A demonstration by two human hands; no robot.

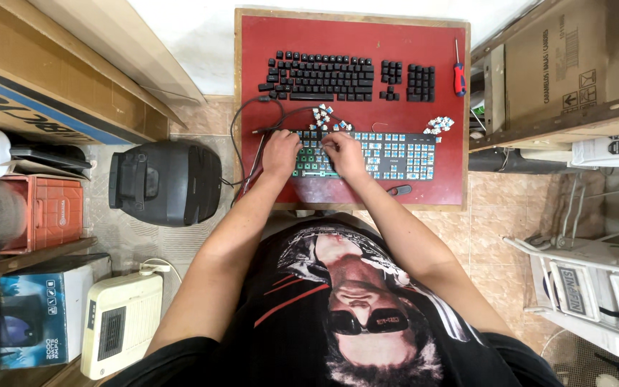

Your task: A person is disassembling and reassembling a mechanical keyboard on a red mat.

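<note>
- The keyboard (367, 155), stripped of its caps so the blue switches show, lies on the red table (352, 43) with its long axis running left to right, straight in front of the person.
- Both hands rest on its left part: the left hand (281, 152) sits over the left end, the right hand (343, 154) just beside it, nearer the middle.
- The right stretch of the keyboard lies away from both hands, closer to the right one.
- The left hand's fingers curl down onto the board; whether they pinch anything is too small to tell.
- The right hand's fingertips press together at the top row of switches; what they hold, if anything, cannot be made out.
- A small heap of loose switches (324, 117) lies just beyond the hands; a second heap (438, 125) sits at the board's far right corner.
- The removed black keycaps (324, 75) are laid out in rows further back, well apart from the hands.
- A red-handled screwdriver (459, 72) lies at the table's right edge.
</note>
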